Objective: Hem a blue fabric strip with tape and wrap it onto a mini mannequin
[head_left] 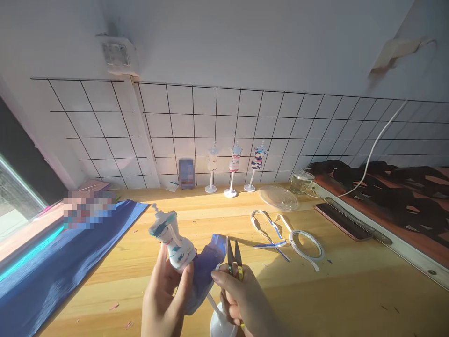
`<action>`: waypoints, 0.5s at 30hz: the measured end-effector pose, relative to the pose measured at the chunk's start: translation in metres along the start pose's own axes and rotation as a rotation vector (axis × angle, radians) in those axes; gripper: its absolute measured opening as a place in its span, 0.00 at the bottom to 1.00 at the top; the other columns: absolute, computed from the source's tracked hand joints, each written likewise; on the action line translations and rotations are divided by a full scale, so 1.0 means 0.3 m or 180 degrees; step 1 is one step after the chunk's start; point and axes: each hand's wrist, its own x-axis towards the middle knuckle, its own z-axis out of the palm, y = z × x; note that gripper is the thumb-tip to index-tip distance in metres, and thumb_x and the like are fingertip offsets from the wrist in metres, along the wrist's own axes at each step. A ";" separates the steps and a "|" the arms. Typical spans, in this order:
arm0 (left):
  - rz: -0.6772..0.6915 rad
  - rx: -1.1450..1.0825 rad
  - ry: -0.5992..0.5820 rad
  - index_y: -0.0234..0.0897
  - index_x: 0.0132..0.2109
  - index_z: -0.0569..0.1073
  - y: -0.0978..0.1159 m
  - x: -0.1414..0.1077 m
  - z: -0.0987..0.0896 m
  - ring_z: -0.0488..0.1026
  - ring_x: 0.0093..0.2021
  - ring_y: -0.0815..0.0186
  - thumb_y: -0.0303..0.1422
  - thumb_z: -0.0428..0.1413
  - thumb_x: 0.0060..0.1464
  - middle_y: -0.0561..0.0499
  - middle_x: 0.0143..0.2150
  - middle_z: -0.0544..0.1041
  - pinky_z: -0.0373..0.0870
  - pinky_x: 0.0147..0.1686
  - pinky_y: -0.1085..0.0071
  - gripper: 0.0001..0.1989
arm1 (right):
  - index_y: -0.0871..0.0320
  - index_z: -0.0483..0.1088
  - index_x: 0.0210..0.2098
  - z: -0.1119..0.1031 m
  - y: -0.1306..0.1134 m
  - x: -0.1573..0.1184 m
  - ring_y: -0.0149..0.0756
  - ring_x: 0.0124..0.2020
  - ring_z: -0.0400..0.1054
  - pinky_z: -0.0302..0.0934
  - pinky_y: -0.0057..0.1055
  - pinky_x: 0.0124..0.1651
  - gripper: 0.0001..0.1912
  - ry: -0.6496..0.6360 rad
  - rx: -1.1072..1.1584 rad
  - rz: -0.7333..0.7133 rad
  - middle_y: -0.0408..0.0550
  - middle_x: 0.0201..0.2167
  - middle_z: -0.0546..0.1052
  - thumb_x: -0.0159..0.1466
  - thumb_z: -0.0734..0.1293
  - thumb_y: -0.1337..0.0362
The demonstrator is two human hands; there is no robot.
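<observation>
My left hand [163,297] grips a small white dress form [181,256] at its waist, thumb in front and fingers behind. The form is tilted, and blue-green patches mark its bust and hips. From its hips a piece of blue-violet crepe paper [203,276] spreads to the right like a skirt. Small scissors [234,256] with yellow on the handles are in my right hand [240,295], blades pointing up and slightly apart. Its thumb and forefinger meet at the paper's edge; whether they pinch it is unclear. Below the paper shows the form's round white base [221,325].
Three more dress forms [234,164] stand by the gridded wall, near a phone-like device [186,174]. To the right lie a tape roll [321,248], tape strips, a clear lid [278,198], a glass jar [301,180] and a phone [342,221]. Blue crepe paper [87,252] covers the left.
</observation>
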 end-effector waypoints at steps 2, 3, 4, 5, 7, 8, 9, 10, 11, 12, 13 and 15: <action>-0.0015 -0.0052 -0.0081 0.46 0.59 0.56 0.011 0.009 -0.004 0.70 0.37 0.59 0.42 0.60 0.44 0.52 0.34 0.74 0.67 0.30 0.72 0.36 | 0.55 0.55 0.18 -0.002 0.012 0.006 0.18 0.08 0.35 0.33 0.21 0.10 0.24 0.0056 -0.0016 -0.0202 0.27 0.06 0.46 0.45 0.71 0.47; -0.0022 -0.0072 -0.0109 0.46 0.58 0.57 0.015 0.015 -0.007 0.70 0.37 0.60 0.41 0.60 0.45 0.52 0.34 0.75 0.67 0.30 0.72 0.34 | 0.55 0.54 0.17 -0.003 0.017 0.009 0.18 0.08 0.36 0.34 0.22 0.10 0.25 0.0059 -0.0062 -0.0308 0.27 0.06 0.47 0.46 0.71 0.47; -0.0027 -0.0095 -0.0135 0.45 0.57 0.58 0.017 0.020 -0.011 0.70 0.37 0.60 0.41 0.60 0.45 0.52 0.35 0.75 0.68 0.31 0.71 0.33 | 0.55 0.54 0.16 -0.002 0.022 0.011 0.18 0.08 0.36 0.33 0.22 0.10 0.25 0.0047 -0.0107 -0.0392 0.28 0.05 0.47 0.46 0.71 0.46; -0.0033 -0.0106 -0.0155 0.45 0.56 0.60 0.018 0.025 -0.015 0.70 0.38 0.59 0.41 0.59 0.45 0.51 0.37 0.75 0.68 0.33 0.71 0.31 | 0.55 0.54 0.15 -0.001 0.025 0.012 0.18 0.07 0.36 0.33 0.22 0.10 0.26 0.0013 -0.0140 -0.0436 0.28 0.05 0.47 0.46 0.71 0.46; -0.0056 -0.0113 -0.0185 0.43 0.54 0.62 0.017 0.035 -0.022 0.70 0.40 0.59 0.40 0.60 0.46 0.51 0.40 0.75 0.69 0.35 0.70 0.28 | 0.55 0.54 0.16 0.000 0.027 0.013 0.18 0.07 0.36 0.32 0.22 0.10 0.26 -0.0070 -0.0168 -0.0419 0.28 0.05 0.47 0.46 0.71 0.45; -0.0071 -0.0132 -0.0180 0.43 0.53 0.63 0.016 0.039 -0.026 0.70 0.42 0.58 0.40 0.60 0.45 0.50 0.42 0.75 0.70 0.37 0.70 0.27 | 0.55 0.54 0.17 -0.001 0.027 0.013 0.18 0.07 0.37 0.32 0.22 0.10 0.26 -0.0093 -0.0172 -0.0385 0.28 0.05 0.47 0.47 0.71 0.45; -0.0090 -0.0168 -0.0152 0.42 0.52 0.63 0.016 0.044 -0.028 0.70 0.44 0.57 0.40 0.60 0.45 0.50 0.43 0.75 0.70 0.39 0.69 0.27 | 0.55 0.55 0.18 -0.004 0.025 0.014 0.18 0.07 0.37 0.33 0.22 0.10 0.25 -0.0105 -0.0171 -0.0328 0.27 0.06 0.47 0.47 0.70 0.44; -0.0119 -0.0212 -0.0118 0.42 0.52 0.64 0.017 0.049 -0.030 0.70 0.46 0.56 0.40 0.60 0.45 0.49 0.44 0.76 0.70 0.41 0.68 0.27 | 0.56 0.58 0.21 -0.008 0.022 0.014 0.18 0.08 0.36 0.33 0.21 0.10 0.24 -0.0115 -0.0183 -0.0264 0.27 0.06 0.47 0.48 0.69 0.43; -0.0148 -0.0258 -0.0086 0.41 0.51 0.65 0.019 0.054 -0.032 0.70 0.47 0.55 0.40 0.60 0.44 0.49 0.45 0.76 0.69 0.43 0.67 0.26 | 0.56 0.60 0.23 -0.013 0.018 0.016 0.19 0.08 0.36 0.33 0.21 0.10 0.24 -0.0145 -0.0213 -0.0194 0.27 0.07 0.47 0.49 0.68 0.42; -0.0174 -0.0299 -0.0058 0.40 0.51 0.65 0.021 0.060 -0.033 0.70 0.48 0.55 0.40 0.61 0.44 0.48 0.45 0.76 0.69 0.45 0.67 0.26 | 0.56 0.62 0.27 -0.018 0.013 0.017 0.19 0.08 0.36 0.35 0.21 0.10 0.25 -0.0249 -0.0259 -0.0065 0.27 0.07 0.47 0.49 0.66 0.40; -0.0193 -0.0327 -0.0032 0.40 0.50 0.66 0.024 0.066 -0.034 0.70 0.49 0.55 0.40 0.61 0.44 0.48 0.45 0.76 0.68 0.46 0.66 0.26 | 0.57 0.64 0.30 -0.023 0.008 0.018 0.19 0.08 0.37 0.36 0.20 0.10 0.28 -0.0388 -0.0298 0.0090 0.27 0.08 0.49 0.49 0.64 0.37; -0.0231 -0.0349 -0.0019 0.39 0.49 0.67 0.028 0.078 -0.037 0.71 0.48 0.55 0.40 0.60 0.44 0.48 0.44 0.77 0.69 0.45 0.66 0.25 | 0.57 0.64 0.34 -0.030 -0.004 0.014 0.19 0.08 0.39 0.39 0.20 0.10 0.33 -0.0668 -0.0339 0.0408 0.28 0.08 0.51 0.49 0.59 0.32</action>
